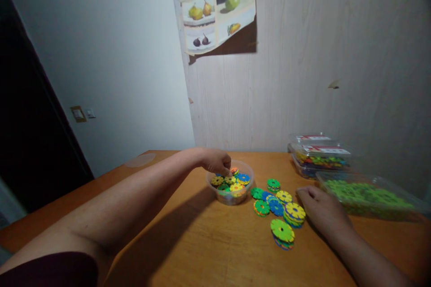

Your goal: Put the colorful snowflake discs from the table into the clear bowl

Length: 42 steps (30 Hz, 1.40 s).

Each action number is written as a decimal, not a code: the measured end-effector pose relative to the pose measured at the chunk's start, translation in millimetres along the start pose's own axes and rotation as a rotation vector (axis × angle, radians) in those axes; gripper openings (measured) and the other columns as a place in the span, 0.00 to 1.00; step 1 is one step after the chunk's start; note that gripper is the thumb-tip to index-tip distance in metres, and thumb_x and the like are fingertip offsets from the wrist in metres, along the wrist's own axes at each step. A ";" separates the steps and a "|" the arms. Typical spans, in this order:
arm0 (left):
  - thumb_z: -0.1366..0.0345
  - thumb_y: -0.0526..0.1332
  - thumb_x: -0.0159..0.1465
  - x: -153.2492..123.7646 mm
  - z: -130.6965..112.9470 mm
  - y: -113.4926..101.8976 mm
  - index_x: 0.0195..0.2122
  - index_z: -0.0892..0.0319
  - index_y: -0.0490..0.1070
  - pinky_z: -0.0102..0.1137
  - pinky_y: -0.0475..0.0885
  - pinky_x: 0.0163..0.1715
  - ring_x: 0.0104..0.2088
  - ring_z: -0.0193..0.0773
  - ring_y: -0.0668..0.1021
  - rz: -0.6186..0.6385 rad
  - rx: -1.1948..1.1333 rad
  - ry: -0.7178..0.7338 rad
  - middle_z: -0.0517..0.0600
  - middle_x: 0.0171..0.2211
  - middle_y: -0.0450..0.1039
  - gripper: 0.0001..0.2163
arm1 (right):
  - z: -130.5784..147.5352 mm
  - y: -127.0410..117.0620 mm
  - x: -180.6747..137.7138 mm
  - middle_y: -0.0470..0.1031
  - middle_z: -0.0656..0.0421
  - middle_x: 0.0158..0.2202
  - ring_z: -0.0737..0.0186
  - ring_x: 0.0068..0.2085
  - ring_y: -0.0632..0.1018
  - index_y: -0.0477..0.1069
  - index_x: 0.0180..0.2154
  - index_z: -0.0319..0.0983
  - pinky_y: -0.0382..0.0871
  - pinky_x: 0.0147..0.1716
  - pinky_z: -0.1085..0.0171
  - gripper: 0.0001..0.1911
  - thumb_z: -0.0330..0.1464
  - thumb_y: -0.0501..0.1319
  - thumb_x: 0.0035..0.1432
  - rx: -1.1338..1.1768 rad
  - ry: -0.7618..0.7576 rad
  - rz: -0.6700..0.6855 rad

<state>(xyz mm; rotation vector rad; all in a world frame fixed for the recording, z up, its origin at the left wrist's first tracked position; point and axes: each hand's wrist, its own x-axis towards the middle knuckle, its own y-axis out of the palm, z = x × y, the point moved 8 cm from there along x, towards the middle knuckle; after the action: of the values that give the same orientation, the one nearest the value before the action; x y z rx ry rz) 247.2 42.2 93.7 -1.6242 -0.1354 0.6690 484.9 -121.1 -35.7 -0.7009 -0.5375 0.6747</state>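
Observation:
My left hand [217,161] is over the left rim of a round clear plastic tub [229,198], fingers bent down and closed toward the notched plastic discs [236,188] inside. Whether a disc is between those fingers is hidden. Beside the tub, loose discs in green, blue and yellow lie on the table, some in small stacks, such as the yellow-topped stack [294,213] and the green-topped stack [282,233]. My right hand [318,208] rests on the table just right of them, fingers curled in. Nothing shows in it, though its palm side is hidden.
A clear box of light green pieces [367,195] stands to the right. Behind it, stacked clear boxes [319,157] hold colourful pieces. A translucent round lid [140,160] lies at the table's back left. The wall [286,76] rises directly behind the table.

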 end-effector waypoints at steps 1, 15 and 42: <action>0.55 0.60 0.60 3.7 -3.5 -2.2 0.39 0.60 0.75 0.27 0.65 0.31 0.34 0.35 0.74 -0.018 0.004 0.011 0.49 0.36 0.78 0.14 | -0.2 -0.1 0.2 0.77 0.58 0.28 0.57 0.32 0.76 0.73 0.27 0.43 0.61 0.28 0.64 0.19 0.45 0.50 0.57 0.004 0.002 -0.005; 0.62 0.65 0.55 89.9 -104.3 0.6 0.53 0.60 0.70 0.32 0.70 0.42 0.46 0.43 0.76 -0.097 0.227 0.244 0.55 0.52 0.73 0.24 | 7.1 -2.8 -3.9 0.74 0.59 0.25 0.59 0.30 0.74 0.70 0.24 0.42 0.58 0.25 0.65 0.19 0.44 0.49 0.59 0.016 -0.001 -0.028; 0.58 0.68 0.52 38.6 -60.4 -37.7 0.45 0.61 0.70 0.26 0.65 0.31 0.37 0.36 0.75 -0.143 0.120 0.196 0.50 0.41 0.76 0.21 | 5.0 -1.3 -2.4 0.75 0.59 0.25 0.60 0.29 0.74 0.71 0.24 0.42 0.57 0.25 0.66 0.19 0.43 0.50 0.58 0.022 -0.026 -0.023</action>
<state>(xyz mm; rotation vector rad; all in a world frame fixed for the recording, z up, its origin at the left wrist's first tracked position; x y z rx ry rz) 319.5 14.1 117.1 -1.5387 -0.0659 0.3987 480.6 -121.5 -32.1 -0.6653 -0.5610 0.6676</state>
